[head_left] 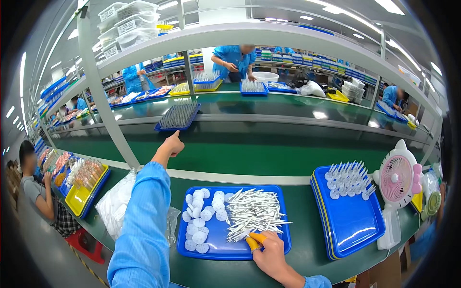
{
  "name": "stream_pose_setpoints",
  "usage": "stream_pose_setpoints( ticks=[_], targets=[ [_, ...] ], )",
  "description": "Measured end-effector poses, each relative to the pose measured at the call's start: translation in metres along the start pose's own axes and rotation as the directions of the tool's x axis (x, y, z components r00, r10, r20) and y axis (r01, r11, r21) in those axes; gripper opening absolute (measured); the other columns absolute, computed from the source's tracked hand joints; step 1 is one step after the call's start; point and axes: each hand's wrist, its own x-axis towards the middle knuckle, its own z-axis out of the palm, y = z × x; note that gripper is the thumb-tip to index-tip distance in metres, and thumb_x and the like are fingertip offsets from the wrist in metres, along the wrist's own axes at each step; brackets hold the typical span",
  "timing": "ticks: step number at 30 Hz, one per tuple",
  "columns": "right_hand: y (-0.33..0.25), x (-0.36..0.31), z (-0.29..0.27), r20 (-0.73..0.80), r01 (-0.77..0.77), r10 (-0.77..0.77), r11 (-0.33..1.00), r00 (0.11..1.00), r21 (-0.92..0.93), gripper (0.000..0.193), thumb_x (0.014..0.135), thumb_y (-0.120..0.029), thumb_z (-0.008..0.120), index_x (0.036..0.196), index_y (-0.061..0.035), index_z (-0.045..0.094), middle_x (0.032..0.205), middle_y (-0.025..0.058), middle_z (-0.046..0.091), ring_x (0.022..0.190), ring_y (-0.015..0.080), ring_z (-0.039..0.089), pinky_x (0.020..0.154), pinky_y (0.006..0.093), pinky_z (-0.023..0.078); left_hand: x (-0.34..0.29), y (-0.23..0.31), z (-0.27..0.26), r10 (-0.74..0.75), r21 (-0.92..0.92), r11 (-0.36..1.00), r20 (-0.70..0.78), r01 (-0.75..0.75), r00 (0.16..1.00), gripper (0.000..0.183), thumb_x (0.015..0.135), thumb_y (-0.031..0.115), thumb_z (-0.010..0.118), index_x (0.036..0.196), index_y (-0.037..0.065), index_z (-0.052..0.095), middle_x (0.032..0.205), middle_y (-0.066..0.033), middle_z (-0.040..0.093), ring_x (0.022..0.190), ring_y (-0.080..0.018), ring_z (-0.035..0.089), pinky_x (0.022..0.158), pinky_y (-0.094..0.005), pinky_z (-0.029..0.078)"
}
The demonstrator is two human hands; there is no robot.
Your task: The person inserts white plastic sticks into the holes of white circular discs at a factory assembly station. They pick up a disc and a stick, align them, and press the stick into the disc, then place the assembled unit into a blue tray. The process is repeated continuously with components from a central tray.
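My left hand reaches far out over the green conveyor with its index finger stretched out and the other fingers curled; nothing is in it. Its fingertip is just short of a blue tray of upright white sticks. My right hand, with yellow finger cots on thumb and finger, pinches at the near edge of a heap of thin white pointed sticks. What lies between those fingertips is too small to tell. The heap fills the right of a blue tray; translucent round discs lie on its left.
At right, stacked blue trays hold discs with upright sticks, beside a pink-and-white fan. A white plastic bag lies left of my forearm. A metal shelf frame rises ahead. People work across the conveyor and at left.
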Motion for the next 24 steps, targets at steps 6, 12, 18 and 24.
stream_pose_setpoints(
  ticks=[6, 12, 18, 24],
  targets=[
    [-0.002, 0.001, -0.001, -0.026, -0.007, 0.007, 1.0, 1.0, -0.001, 0.028, 0.077, 0.003, 0.077, 0.106, 0.0039, 0.079, 0.078, 0.0134, 0.063, 0.075, 0.0333, 0.06, 0.071, 0.0429, 0.044, 0.014, 0.0, 0.003, -0.044, -0.001, 0.999, -0.003, 0.044, 0.999, 0.097, 0.086, 0.002, 0.052, 0.174, 0.014, 0.014, 0.091, -0.015, 0.075, 0.065, -0.025, 0.067, 0.06, -0.0383, 0.057],
    [-0.005, 0.002, 0.0, -0.031, 0.027, -0.027, 1.0, 0.999, 0.016, 0.028, 0.077, 0.003, 0.077, 0.105, 0.0041, 0.079, 0.078, 0.0131, 0.063, 0.074, 0.0331, 0.06, 0.071, 0.043, 0.044, 0.019, 0.002, 0.002, -0.037, 0.006, 0.999, 0.007, 0.037, 0.999, 0.095, 0.087, 0.004, 0.052, 0.174, 0.014, 0.015, 0.093, -0.0152, 0.074, 0.064, -0.0252, 0.066, 0.059, -0.038, 0.057],
    [-0.004, 0.007, -0.002, -0.07, 0.008, -0.008, 1.0, 0.998, -0.004, 0.019, 0.081, 0.001, 0.079, 0.1, 0.0036, 0.077, 0.085, 0.0156, 0.069, 0.078, 0.0349, 0.065, 0.07, 0.044, 0.048, -0.009, 0.026, 0.016, 0.19, 0.042, 0.981, -0.045, -0.188, 0.981, 0.075, 0.088, 0.009, 0.061, 0.161, 0.004, 0.044, 0.094, -0.0178, 0.076, 0.074, -0.0312, 0.075, 0.062, -0.042, 0.06],
    [-0.003, 0.007, -0.006, -0.013, -0.26, 0.273, 0.929, 0.962, 0.264, 0.028, 0.082, 0.006, 0.074, 0.109, 0.0049, 0.078, 0.084, 0.0137, 0.069, 0.072, 0.0233, 0.064, 0.068, 0.0341, 0.051, -0.173, 0.049, 0.044, 0.71, -0.063, 0.693, -0.119, -0.719, 0.694, 0.028, 0.093, 0.009, 0.07, 0.118, -0.001, 0.068, 0.084, -0.012, 0.072, 0.077, -0.0204, 0.072, 0.066, -0.0342, 0.057]
  ],
)
